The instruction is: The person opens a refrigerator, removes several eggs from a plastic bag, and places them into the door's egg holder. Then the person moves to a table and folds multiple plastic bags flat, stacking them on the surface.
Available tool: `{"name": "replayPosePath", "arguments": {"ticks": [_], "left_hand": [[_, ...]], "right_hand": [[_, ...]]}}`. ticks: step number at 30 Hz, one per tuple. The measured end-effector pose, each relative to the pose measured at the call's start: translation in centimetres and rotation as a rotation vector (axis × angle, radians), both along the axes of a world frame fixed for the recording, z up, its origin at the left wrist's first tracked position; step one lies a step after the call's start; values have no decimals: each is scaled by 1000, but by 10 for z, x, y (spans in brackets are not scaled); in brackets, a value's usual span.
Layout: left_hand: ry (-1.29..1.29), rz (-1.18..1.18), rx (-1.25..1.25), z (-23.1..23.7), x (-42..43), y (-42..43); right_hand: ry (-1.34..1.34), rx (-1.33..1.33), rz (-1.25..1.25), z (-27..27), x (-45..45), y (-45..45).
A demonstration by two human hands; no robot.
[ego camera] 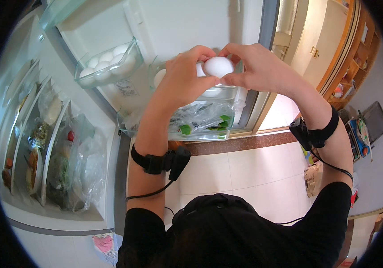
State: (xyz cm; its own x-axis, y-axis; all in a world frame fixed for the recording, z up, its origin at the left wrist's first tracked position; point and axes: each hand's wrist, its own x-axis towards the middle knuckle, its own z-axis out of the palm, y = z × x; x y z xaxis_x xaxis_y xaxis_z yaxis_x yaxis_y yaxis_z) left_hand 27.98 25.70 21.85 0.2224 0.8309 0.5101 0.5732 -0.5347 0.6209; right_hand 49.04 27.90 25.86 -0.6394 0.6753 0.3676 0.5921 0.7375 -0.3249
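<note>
A white egg is held between the fingertips of both hands, above the middle door bin of a refrigerator. My left hand grips it from the left, thumb below and fingers above. From the right, my right hand has thumb and fingers around the same egg. Another white egg sits in that bin, partly behind my left hand. Something white shows just left of the held egg, mostly hidden. Several white eggs fill the clear bin at the upper left.
Below hangs a lower door bin holding plastic-wrapped packages. The open refrigerator has food on its shelves at left. Tiled floor lies beneath my arms. A paper bag stands at right.
</note>
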Motion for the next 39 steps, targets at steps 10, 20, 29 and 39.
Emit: {"name": "replayPosePath", "arguments": {"ticks": [10, 20, 29, 39], "left_hand": [[88, -84, -6, 1, -6, 12], [45, 82, 227, -3, -8, -2], [198, 138, 326, -20, -28, -19], [264, 161, 290, -23, -30, -26]], "right_hand": [[-417, 260, 47, 30, -8, 0], [-819, 61, -155, 64, -53, -8], [-671, -45, -113, 60, -37, 2], [-552, 261, 20, 25, -35, -7]]}}
